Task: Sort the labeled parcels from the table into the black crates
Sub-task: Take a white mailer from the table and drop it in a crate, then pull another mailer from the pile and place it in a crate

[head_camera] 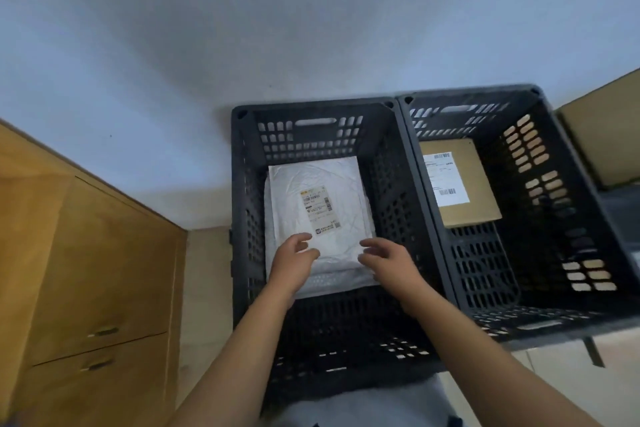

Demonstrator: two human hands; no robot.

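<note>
Two black perforated plastic crates are set side by side against the pale wall: left crate (pixel 242 204), right crate (pixel 540 149). White crinkled poly-mailer parcel (pixel 322 177) with a printed label lies flat on the floor of the left crate, on top of at least one more white mailer (pixel 337 282) whose edge shows beneath it. Long axis of the parcel runs away from the person, toward the wall; label is face up.

Left hand (pixel 294 258) and right hand (pixel 384 262) are both over the near edge of the parcel, fingers loosely spread, nothing gripped. Contact with the mailer cannot be confirmed; fingertips are touching it or just above it. Both hands are about equally near, one at each near corner.

Brown cardboard box (pixel 464 180) with a white shipping label lies in the right crate, toward the wall.

Judgement: placement looks done, parcel released. The table is not in view, so the next parcel has to be fetched from outside this view.

Wooden cabinet (pixel 86 253) with drawers stands left; another cardboard carton (pixel 602 142) stands right of the crates.
</note>
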